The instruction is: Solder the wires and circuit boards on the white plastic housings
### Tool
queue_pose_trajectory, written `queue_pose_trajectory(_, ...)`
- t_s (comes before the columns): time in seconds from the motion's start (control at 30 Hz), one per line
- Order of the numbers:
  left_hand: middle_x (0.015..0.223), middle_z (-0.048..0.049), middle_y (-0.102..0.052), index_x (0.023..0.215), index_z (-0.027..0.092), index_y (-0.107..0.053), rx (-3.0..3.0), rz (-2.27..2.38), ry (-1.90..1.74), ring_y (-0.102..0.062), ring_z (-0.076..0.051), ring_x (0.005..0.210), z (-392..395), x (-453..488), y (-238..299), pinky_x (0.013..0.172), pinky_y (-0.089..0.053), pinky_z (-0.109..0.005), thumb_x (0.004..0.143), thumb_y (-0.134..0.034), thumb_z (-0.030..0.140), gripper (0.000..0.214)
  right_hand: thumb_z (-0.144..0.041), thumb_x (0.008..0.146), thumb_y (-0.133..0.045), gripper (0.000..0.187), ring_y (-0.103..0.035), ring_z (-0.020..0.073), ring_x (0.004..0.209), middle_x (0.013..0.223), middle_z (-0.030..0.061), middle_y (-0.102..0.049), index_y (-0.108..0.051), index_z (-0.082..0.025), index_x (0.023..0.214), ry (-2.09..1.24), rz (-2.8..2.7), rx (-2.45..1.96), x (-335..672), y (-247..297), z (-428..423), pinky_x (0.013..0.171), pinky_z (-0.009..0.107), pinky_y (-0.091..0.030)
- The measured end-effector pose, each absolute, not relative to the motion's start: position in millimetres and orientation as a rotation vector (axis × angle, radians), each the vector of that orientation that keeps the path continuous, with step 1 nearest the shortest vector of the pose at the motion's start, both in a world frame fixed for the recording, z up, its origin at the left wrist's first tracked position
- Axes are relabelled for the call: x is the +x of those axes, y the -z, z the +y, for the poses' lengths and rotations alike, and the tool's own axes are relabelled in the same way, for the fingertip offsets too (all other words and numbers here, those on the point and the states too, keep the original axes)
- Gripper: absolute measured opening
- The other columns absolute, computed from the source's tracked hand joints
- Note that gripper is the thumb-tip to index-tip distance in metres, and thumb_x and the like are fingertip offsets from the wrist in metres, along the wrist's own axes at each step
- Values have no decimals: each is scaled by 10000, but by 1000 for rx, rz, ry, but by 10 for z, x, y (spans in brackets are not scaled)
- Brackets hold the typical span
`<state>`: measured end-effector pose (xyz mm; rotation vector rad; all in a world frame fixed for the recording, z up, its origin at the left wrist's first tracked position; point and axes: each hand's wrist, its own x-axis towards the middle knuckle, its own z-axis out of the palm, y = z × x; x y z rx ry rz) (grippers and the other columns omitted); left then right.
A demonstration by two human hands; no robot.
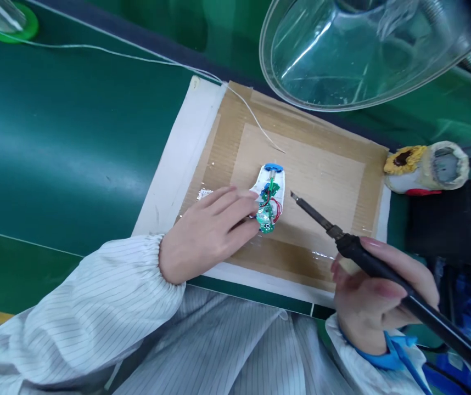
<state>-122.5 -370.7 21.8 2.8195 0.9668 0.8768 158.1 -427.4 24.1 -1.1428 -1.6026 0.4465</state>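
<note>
The left hand is seen laid over a small white plastic housing with a blue end cap, fingers extended and not clenched, fingertips resting against the housing's edge. The housing is held flat near the middle of a cardboard pad, with a green circuit board and red wires seated on it, the board sitting just beside the left hand's fingers.

A black soldering iron is grasped in the right hand, pencil-style, with the fingers wrapped around its handle. Its metal tip is pointed at the board and is held near it, apart from it.

The pad is laid on a white paper sheet over a green work mat. A thin pale wire is run across the mat, ending on the pad. A clear plastic dome is seen above the pad, and a yellow-and-white padded holder is placed just beyond its corner. Striped white smock sleeves are worn on both arms, with a blue cuff at the right wrist.
</note>
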Motion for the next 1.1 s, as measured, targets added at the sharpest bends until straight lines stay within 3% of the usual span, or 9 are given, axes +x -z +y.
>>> queue_pose_trajectory(0.13,1138,-96,-822,1025,157,-752,2874,899,-837,-786,-224,1101,-3563,-1398,-414,997,-661,-355,1166,-566,136,234,-432,1127,-702,309,-701,156,556,711,-28,-709,-795,-224,1335,-471,-1571,-1239,1467,-216,-4300,531,306,-598)
queue_pose_trajectory(0.3,984,-84,-801,1004,144,-785,3112,965,-486,-761,-230,895,-2690,-1390,-550,734,-590,-329,1146,-562,160,265,-570,1126,-665,417,-662,138,522,711,-35,-695,-815,-207,1265,-323,-1395,-1191,1408,-83,-4243,518,314,-582)
queue_pose_trajectory(0.4,1120,-101,-834,1083,143,-809,3085,947,-312,-802,-266,1076,-2111,-1154,-415,792,-603,-317,1081,-673,164,138,-575,1122,-668,422,-688,145,583,863,8,-758,-826,-211,1264,-211,-1342,-1215,1414,-63,-4243,554,340,-603)
queue_pose_trajectory(0.5,1044,-74,-848,1017,155,-810,2891,899,-414,-818,-226,1003,-1934,-1034,-313,811,-604,-294,1075,-684,156,139,-507,1098,-735,352,-703,146,633,950,14,-771,-815,-220,1285,-175,-1305,-1222,1496,-54,-4303,589,339,-608)
queue_pose_trajectory(0.63,1005,-42,-860,1113,196,-813,2575,764,-825,-802,-159,869,-2441,-1230,-381,854,-618,-275,1155,-632,241,191,-353,1024,-848,179,-742,173,715,933,10,-790,-834,-214,1136,-174,-1366,-1236,1617,41,-4373,653,351,-622)
queue_pose_trajectory(0.77,1025,-65,-848,1140,209,-794,2541,715,-969,-791,-166,900,-3141,-1427,-382,840,-629,-273,1164,-625,204,171,-433,1111,-718,255,-623,135,537,787,-18,-744,-851,-217,1094,-151,-1301,-1070,1528,123,-4313,469,305,-499)
queue_pose_trajectory(0.87,956,-51,-787,1083,206,-773,2636,743,-1056,-738,-184,889,-3420,-1452,-251,927,-653,-340,1121,-679,178,105,-427,1113,-708,265,-582,135,488,689,-34,-702,-859,-214,1065,-144,-1317,-1018,1412,103,-4247,418,292,-432)
queue_pose_trajectory(1.0,921,-1,-713,1002,234,-749,2641,857,-1082,-705,-182,960,-3508,-1447,-128,1258,-561,-523,1078,-735,183,93,-331,1103,-720,185,-611,132,534,690,-31,-712,-854,-206,1082,-214,-1458,-1042,1367,33,-4237,448,284,-441)
queue_pose_trajectory(1.1,941,7,-701,1025,250,-754,2611,874,-1088,-696,-181,982,-3500,-1455,-129,1316,-509,-577,1058,-751,175,81,-314,1112,-701,176,-631,140,557,690,-27,-706,-846,-216,1093,-303,-1508,-1079,1375,-8,-4261,464,290,-453)
